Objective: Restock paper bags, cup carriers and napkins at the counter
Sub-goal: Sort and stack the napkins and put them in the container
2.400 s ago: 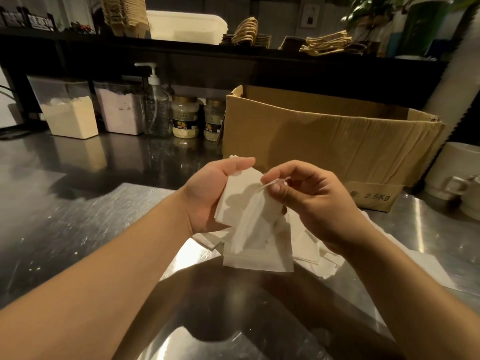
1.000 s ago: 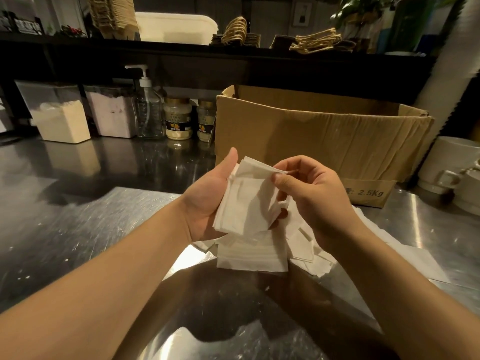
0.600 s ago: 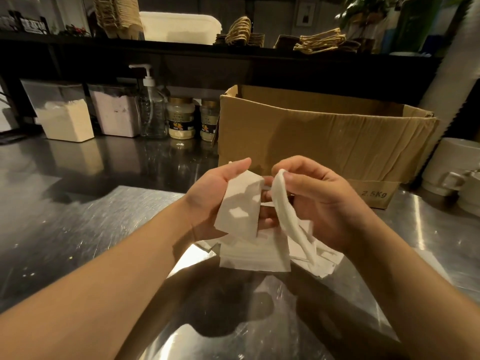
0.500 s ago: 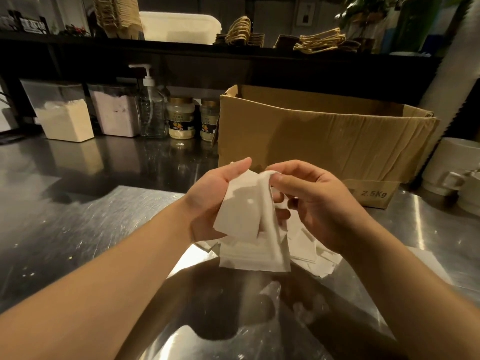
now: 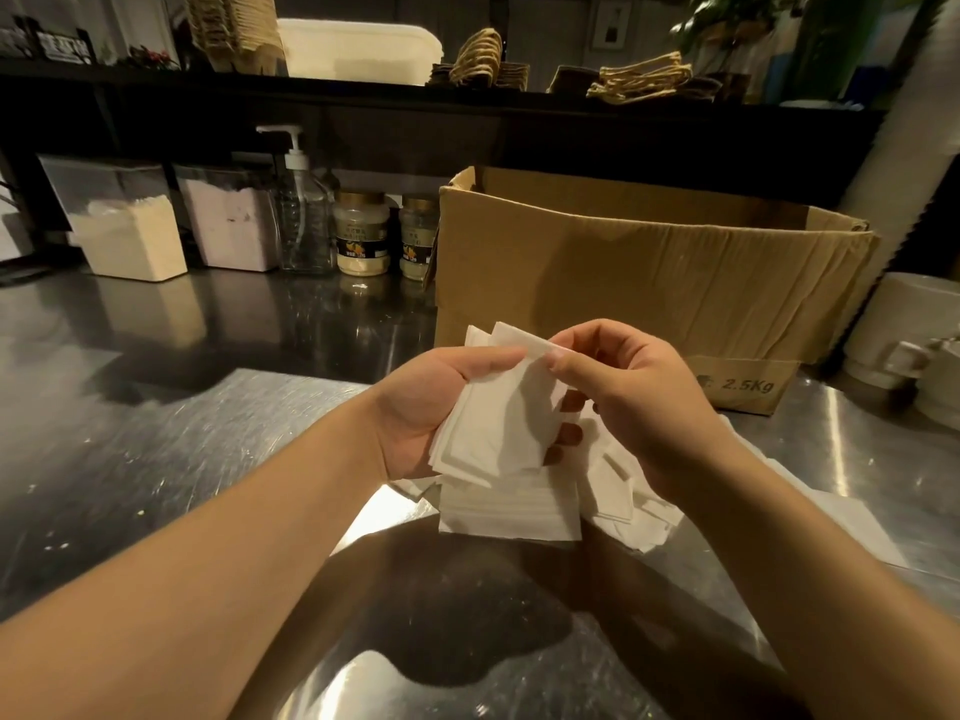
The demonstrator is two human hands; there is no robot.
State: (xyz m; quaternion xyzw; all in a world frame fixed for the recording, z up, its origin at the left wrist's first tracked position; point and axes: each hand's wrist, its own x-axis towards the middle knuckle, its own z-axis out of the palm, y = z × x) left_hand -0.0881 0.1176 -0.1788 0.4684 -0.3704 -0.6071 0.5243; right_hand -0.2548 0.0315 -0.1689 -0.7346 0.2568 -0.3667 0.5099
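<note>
A scratched steel counter [image 5: 171, 449] is seen, on which a cardboard box [image 5: 634, 283], a stack of napkins [image 5: 509, 517], two powder tubs [image 5: 130, 236], a pump bottle [image 5: 304, 220] and two jars [image 5: 361, 236] are set. White cups [image 5: 904, 330] are placed at its right edge.

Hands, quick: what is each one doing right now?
Left hand: holds a small stack of napkins in its palm.
Right hand: fingers pinch the top napkin's upper edge.
</note>
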